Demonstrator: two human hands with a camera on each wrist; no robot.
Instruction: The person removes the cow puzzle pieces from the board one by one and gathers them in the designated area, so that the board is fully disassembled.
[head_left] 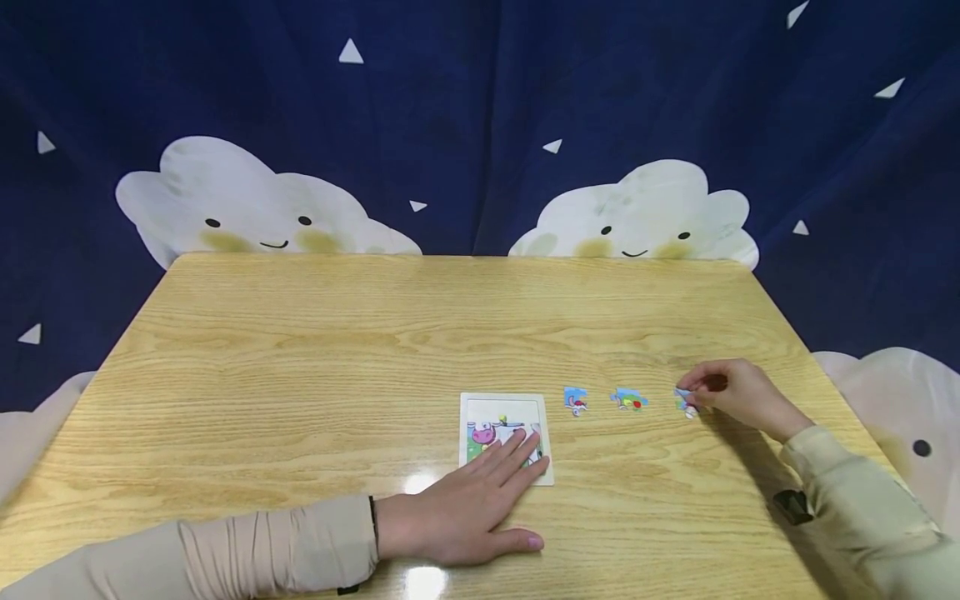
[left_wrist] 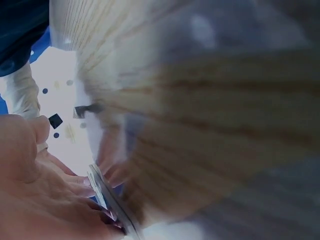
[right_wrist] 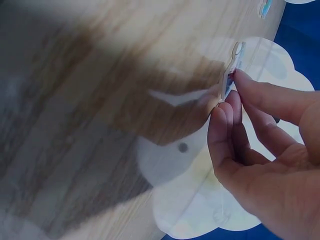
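A square jigsaw puzzle board (head_left: 464, 425) lies on the wooden table, with a pink-nosed cow in its lower half and a bare white area above. Across its lower right my left hand (head_left: 468, 508) rests with fingers straight and the thumb spread on the table. In the left wrist view the board's edge (left_wrist: 107, 195) shows beside the fingers. To the right, my right hand (head_left: 742, 396) pinches a small puzzle piece (head_left: 686, 404) between thumb and fingers. That piece (right_wrist: 230, 72) appears edge-on and tilted up in the right wrist view.
Two other puzzle pieces lie between the board and my right hand: one blue with red (head_left: 576, 400), one with green and red (head_left: 630, 399). A dark blue curtain (head_left: 450, 100) with white clouds hangs behind the table (head_left: 300, 358).
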